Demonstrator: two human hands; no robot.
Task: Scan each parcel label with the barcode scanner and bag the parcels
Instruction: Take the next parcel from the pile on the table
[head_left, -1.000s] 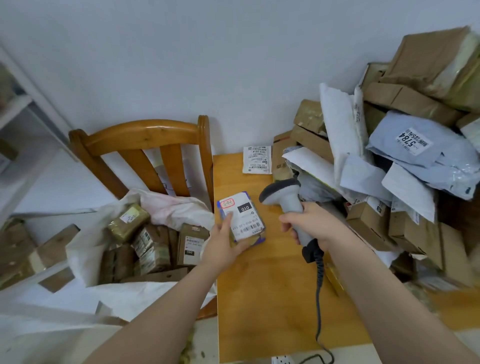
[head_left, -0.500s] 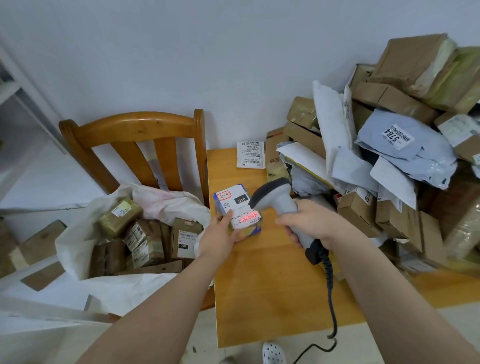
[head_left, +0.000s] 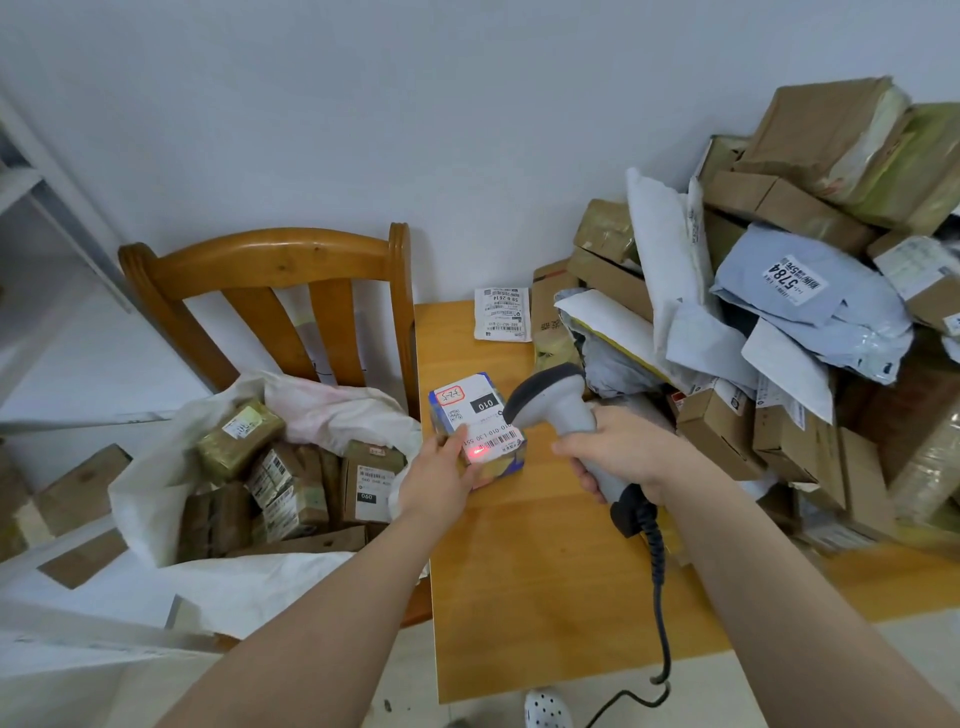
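Clamped: parcel (head_left: 475, 410) in left grip (head_left: 441, 475), scanner (head_left: 550, 400) in right grip (head_left: 623, 452). Red spot (head_left: 478, 453) on label (head_left: 496, 434) beside left grip, absent a second ago: scanning.

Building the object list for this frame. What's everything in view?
small parcel: one, white label, blue edges, table's left edge, red scanner light on it
barcode scanner: one, grey, aimed at that label
white bag: one, on chair
bagged parcels: several, brown, inside white bag
chair: one, wooden, left of table
table: one, orange wood
parcel pile: many, brown boxes, pale mailers, table's right
labelled slip: one, white, table's back edge
left hand: holds small parcel
right hand: grips barcode scanner
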